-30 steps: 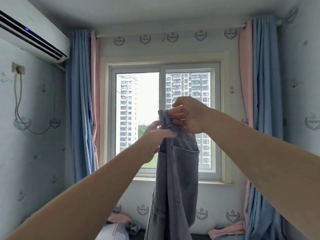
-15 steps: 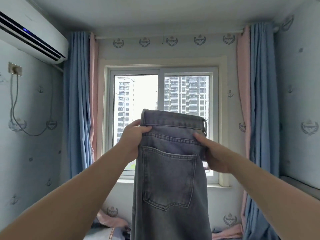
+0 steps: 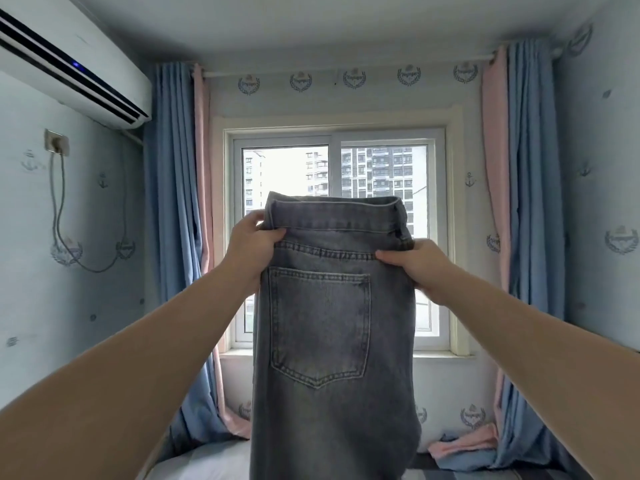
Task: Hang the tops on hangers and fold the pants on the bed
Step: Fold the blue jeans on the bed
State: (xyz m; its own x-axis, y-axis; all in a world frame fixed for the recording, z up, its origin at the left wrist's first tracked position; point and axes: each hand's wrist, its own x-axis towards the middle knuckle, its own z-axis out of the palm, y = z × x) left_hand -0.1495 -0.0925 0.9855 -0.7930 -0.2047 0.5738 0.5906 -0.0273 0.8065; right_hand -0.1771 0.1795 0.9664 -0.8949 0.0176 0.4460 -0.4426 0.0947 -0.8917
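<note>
Both hands, left hand [image 3: 254,245] and right hand [image 3: 417,265], pinch hanging jeans [image 3: 332,334] below waistband.

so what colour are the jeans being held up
Faded grey denim jeans, with a stitched back pocket; seen in the head view.

Your jeans [image 3: 332,323] run off the bottom edge, hems unseen. Behind the denim, most fingers of your left hand [image 3: 254,245] and right hand [image 3: 417,266] are hidden.

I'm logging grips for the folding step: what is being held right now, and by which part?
Grey jeans, held up by the waistband's two ends: left hand at one end, right hand at the other.
</note>
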